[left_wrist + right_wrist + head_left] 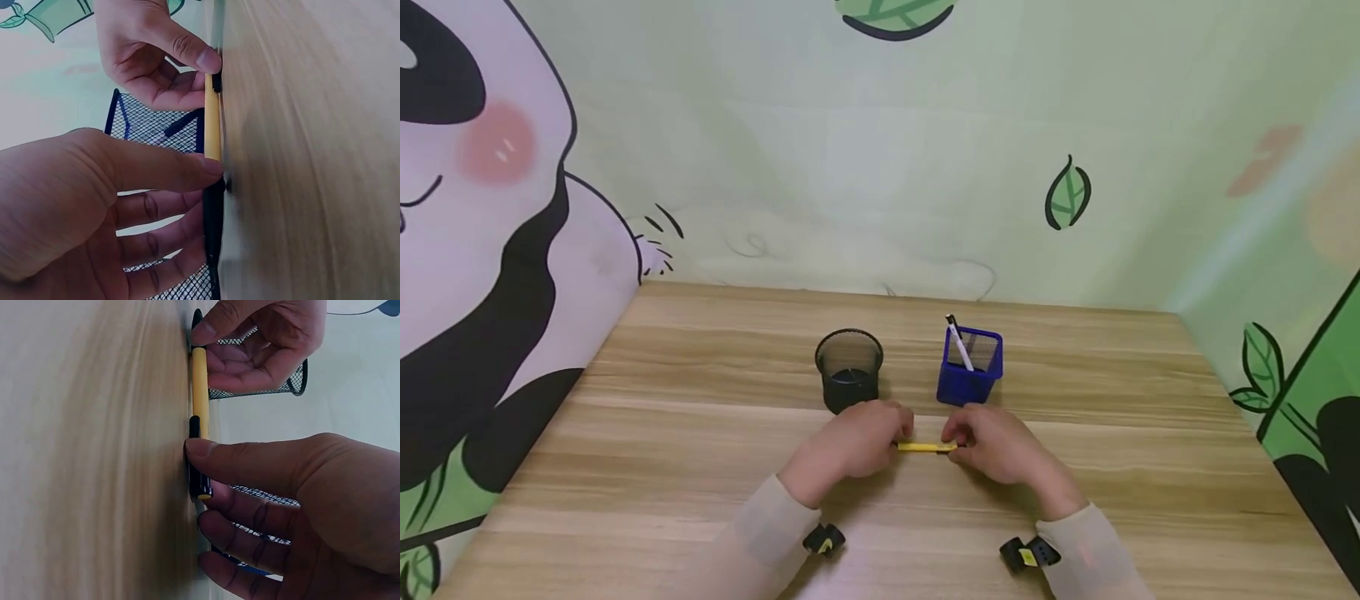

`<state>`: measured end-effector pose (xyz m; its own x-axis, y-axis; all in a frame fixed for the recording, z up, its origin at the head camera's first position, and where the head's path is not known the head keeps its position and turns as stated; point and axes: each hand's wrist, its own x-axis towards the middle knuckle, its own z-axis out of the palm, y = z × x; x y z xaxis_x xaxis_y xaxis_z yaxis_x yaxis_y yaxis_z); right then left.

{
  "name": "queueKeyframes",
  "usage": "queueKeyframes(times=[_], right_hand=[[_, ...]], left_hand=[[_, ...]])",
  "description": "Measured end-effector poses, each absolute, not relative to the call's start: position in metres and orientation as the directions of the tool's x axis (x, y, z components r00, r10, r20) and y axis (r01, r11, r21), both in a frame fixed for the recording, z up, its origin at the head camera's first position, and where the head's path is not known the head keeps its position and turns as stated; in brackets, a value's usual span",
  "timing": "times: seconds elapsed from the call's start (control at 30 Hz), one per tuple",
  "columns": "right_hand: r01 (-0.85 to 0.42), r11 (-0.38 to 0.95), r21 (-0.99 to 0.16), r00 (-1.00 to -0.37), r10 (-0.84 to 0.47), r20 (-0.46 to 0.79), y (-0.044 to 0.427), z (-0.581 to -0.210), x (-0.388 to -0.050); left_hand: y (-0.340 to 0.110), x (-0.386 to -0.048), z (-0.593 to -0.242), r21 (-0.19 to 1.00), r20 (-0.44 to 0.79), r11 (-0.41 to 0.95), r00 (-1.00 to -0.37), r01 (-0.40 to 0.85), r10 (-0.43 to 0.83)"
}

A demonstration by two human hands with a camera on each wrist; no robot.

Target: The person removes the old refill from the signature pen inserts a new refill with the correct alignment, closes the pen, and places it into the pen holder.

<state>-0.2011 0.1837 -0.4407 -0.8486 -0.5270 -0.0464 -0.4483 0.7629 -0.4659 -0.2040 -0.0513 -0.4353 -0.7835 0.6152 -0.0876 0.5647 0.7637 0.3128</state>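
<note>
A yellow pen with black end parts (925,447) lies crosswise at the table surface, between both hands. My left hand (867,437) pinches its black left end between thumb and fingers. At the other end, the thumb and fingers of my right hand (1000,443) pinch the black part with the clip (195,428). In the left wrist view the pen (213,119) runs close along the tabletop; whether it touches the wood I cannot tell. Just beyond the left hand stands a round black mesh cup (850,392). A square blue mesh pen holder (958,387) stands beyond the right hand.
A white pen with a black tip (961,346) leans inside the blue holder. The wooden table (662,400) reaches back to a wall covering with a printed panda and leaves (1067,196). Small black wrist devices (824,540) sit at both sleeves.
</note>
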Motion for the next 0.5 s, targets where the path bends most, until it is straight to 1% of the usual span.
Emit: queueKeyframes(times=[0.23, 0.5], right_hand=[[-0.475, 0.726, -0.497, -0.828, -0.56, -0.025, 0.19, -0.438, -0.199], [-0.452, 0.713, -0.536, -0.837, -0.546, -0.021, 0.195, -0.433, -0.2]], left_hand=[[-0.052, -0.204, -0.432, 0.338, -0.056, 0.744, -0.776, 0.577, 0.628], [-0.055, -0.203, -0.426, 0.308, 0.015, 0.722, -0.762, 0.62, 0.648]])
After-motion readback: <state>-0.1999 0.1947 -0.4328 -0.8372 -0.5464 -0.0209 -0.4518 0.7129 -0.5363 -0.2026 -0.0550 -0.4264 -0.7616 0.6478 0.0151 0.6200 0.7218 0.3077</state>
